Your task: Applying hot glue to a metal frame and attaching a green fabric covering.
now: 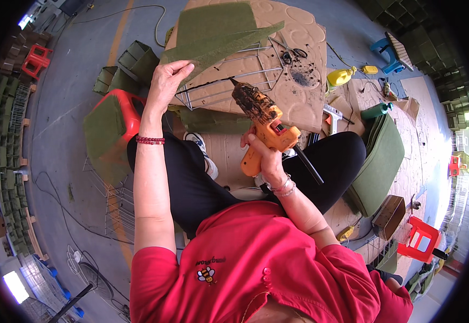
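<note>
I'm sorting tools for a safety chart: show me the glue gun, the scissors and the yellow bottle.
Glue gun (267, 132): head view, on its orange body.
Scissors (286, 57): head view, on a black handle loop.
Yellow bottle (341, 77): head view, on its side.

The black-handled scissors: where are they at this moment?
In the head view, the scissors lie on the cardboard near the top, right of centre, at the right end of the wire frame, above the glue gun.

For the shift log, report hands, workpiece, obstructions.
Left hand pinching green mesh sheet over wire frame. Right hand gripping orange glue gun. Scissors lying close by.
</note>
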Motion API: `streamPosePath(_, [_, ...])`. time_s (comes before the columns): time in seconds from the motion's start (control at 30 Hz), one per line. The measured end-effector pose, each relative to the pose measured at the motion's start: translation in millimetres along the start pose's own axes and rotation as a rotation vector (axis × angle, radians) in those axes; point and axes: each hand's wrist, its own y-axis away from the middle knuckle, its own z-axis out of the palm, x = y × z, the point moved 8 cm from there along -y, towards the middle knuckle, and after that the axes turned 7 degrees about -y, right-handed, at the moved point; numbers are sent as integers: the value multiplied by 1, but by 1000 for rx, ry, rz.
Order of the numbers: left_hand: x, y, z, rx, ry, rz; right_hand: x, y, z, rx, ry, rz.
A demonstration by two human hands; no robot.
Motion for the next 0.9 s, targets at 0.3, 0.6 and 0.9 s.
streamPosePath(0.3, [-1,0,1,-7,-16,-4,-6,0,-10,12,-27,-23])
streamPosePath(0.6, [1,1,0,6,0,-5,-5,-1,-18,32,-46,-31])
streamPosePath(0.9, [4,3,0,8,-14,9,-18,0,-14,113,-32,-48])
